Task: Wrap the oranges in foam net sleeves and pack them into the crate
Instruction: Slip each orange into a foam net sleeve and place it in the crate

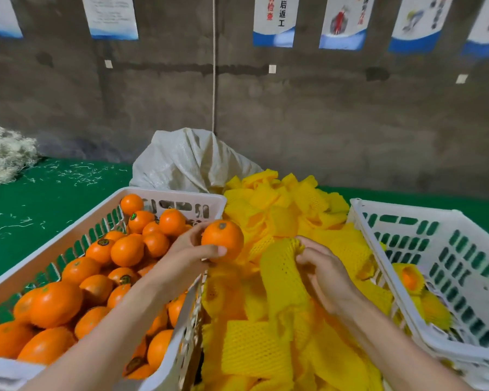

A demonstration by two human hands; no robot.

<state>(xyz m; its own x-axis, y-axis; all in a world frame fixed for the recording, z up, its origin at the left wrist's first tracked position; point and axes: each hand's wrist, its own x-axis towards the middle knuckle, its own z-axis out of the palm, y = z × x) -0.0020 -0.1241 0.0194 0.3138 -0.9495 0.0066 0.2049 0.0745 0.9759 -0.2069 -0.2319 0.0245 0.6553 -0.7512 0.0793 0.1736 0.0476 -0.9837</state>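
My left hand (185, 256) grips a bare orange (223, 239) lifted above the right rim of the white crate (82, 232) heaped with loose oranges (124, 251). My right hand (323, 273) pinches the bunched top of a yellow foam net sleeve (283, 275), which hangs down over the pile of yellow sleeves (280, 210) between the crates. The orange and the sleeve are a short gap apart. On the right stands a second white crate (446, 241) holding a few sleeved oranges (411, 279) at its bottom.
A white woven sack (191, 160) slumps behind the sleeve pile. Green matting (40, 198) strewn with white shreds covers the table, with a heap of pale fibre (3, 153) at far left. A grey wall with posters and a hanging cord (214, 66) stands behind.
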